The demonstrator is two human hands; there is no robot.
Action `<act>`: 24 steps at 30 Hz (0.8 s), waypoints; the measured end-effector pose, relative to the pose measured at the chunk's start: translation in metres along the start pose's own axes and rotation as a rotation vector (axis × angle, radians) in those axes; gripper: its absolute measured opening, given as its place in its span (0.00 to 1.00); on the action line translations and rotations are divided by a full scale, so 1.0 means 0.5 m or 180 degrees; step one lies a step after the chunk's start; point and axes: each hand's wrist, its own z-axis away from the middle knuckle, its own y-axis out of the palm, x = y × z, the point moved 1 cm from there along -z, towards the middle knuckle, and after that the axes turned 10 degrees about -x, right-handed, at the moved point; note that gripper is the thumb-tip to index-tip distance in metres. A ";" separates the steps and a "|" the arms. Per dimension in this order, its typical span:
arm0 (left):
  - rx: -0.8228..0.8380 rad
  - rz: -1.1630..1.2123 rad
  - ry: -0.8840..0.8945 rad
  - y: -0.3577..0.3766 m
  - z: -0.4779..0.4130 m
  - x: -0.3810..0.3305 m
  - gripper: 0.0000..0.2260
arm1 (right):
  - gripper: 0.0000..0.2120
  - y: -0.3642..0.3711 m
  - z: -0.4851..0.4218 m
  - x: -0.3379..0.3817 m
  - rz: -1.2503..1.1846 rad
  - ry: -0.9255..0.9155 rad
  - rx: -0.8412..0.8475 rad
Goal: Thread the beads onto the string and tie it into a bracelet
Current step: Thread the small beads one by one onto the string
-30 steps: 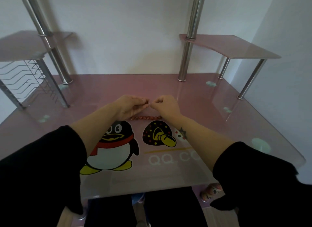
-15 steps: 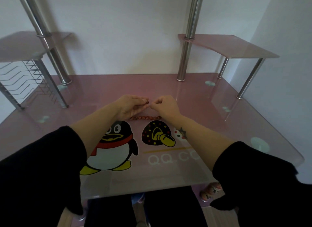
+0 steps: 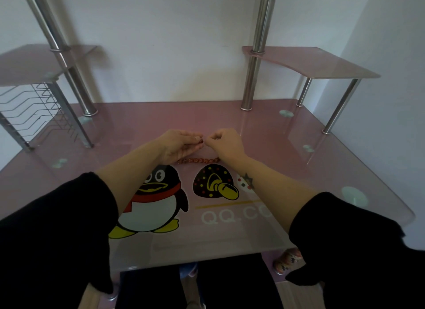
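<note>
Head view: a bead (image 3: pixel 200 141) is pinched in the left hand (image 3: pixel 180 145), facing the right hand (image 3: pixel 226 143), seemingly pinched on the string, with the threaded row (image 3: pixel 197 160) laid crosswise on the tabletop (image 3: pixel 138 124) just beneath.

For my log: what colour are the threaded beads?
Reddish-brown; the beads show best in the head view.

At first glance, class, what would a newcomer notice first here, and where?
The two hands meeting mid-desk: the left hand pinches a dark red bead, the right hand pinches beside it, presumably on a string too thin to see. Nearer the person, a row of beads lies on the pink glass desk, just beyond a big cartoon penguin.
</note>
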 end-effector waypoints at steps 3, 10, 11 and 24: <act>-0.0007 0.0014 -0.0013 0.002 0.002 -0.001 0.08 | 0.06 0.002 -0.001 -0.001 -0.0007 0.0011 -0.0006; -0.0152 0.0149 0.0007 0.006 0.007 -0.003 0.06 | 0.08 -0.001 0.000 -0.003 0.0010 -0.0056 -0.0118; -0.0179 0.0173 0.0008 0.006 0.007 -0.003 0.05 | 0.08 -0.002 0.000 -0.003 -0.0002 -0.0061 -0.0137; -0.0197 0.0254 -0.0015 0.004 0.004 0.001 0.05 | 0.07 -0.001 -0.001 -0.007 -0.0083 -0.0068 -0.0031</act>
